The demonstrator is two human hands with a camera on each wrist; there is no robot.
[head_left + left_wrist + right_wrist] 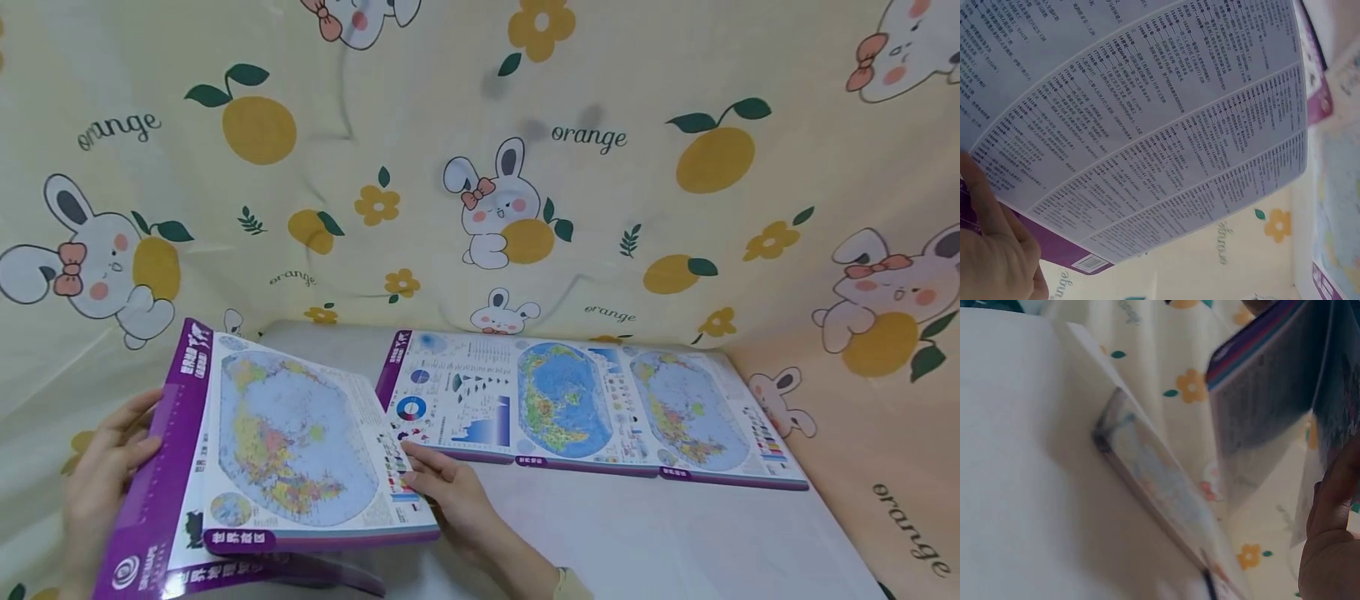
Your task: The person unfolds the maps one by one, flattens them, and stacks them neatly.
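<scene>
A folded map booklet (300,442) with a purple border is held up at the left of the head view, a world map on its front panel. My left hand (105,467) grips its purple left edge, thumb on the front. At the right edge, my right hand (461,500) pinches the upper panels with thumb and fingers. Rows of small print cover the booklet's underside (1147,137) in the left wrist view. Seen from the right wrist, its panels (1272,400) hang partly apart beside my right hand (1332,550).
Behind the booklet, a second group of map panels (566,404) lies side by side on the white table (645,542), along its far side. A cloth printed with rabbits and oranges (420,108) rises behind the table and on both sides.
</scene>
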